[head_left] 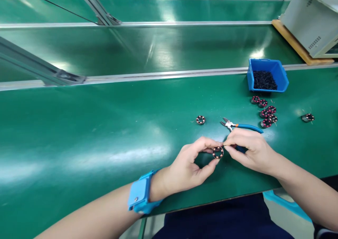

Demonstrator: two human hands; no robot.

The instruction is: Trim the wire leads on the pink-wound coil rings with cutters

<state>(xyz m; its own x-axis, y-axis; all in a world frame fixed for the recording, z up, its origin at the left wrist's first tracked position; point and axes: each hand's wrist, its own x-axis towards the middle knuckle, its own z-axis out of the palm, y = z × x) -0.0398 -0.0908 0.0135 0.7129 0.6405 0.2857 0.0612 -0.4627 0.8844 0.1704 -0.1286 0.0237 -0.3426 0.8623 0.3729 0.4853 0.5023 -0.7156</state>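
Note:
Between its thumb and fingers, my left hand grips a small motor stator, a dark ring with copper windings facing up. My right hand is closed in a pinch at the right edge of that stator; whatever lies between those fingertips is too small to make out. Just beyond my right hand, side cutters with blue handles lie on the green bench, jaws pointing left, one handle partly hidden by the hand. Another stator rests on the bench beyond my left hand.
A blue bin holding many thin black pieces stands at the back right. Nearer sits a cluster of several stators with red parts. One more stator lies far right. Metal rails and a grey-white machine stand behind.

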